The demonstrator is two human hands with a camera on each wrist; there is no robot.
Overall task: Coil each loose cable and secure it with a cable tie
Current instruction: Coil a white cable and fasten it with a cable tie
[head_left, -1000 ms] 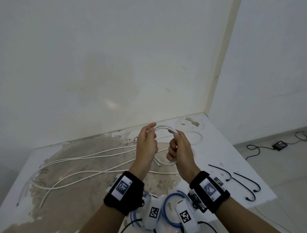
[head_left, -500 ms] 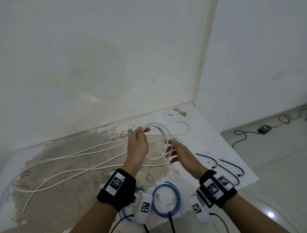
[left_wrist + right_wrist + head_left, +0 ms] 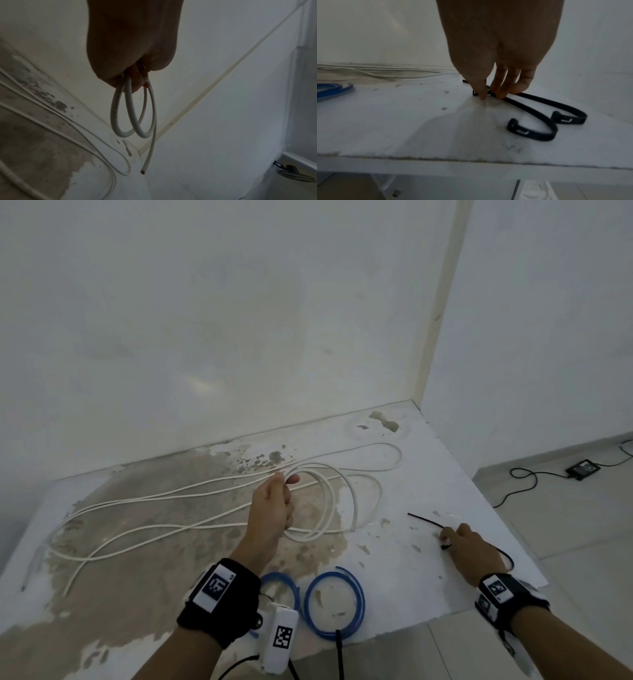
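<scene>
**Presently: coil held, tie being fetched near bench edge**

Left hand (image 3: 272, 510) grips two loops of the white cable (image 3: 132, 115), raised above the bench (image 3: 394, 583); most of its length lies uncoiled to the left. Right hand (image 3: 498, 75) presses fingertips (image 3: 482, 94) onto the black cable ties (image 3: 537, 117); whether one is pinched cannot be told.

Risk, as judged: the stiff loops may spring open under a one-handed grip, and the ties, lying near the bench's right front edge, could be swept off. Open room lies between coil and ties.
</scene>
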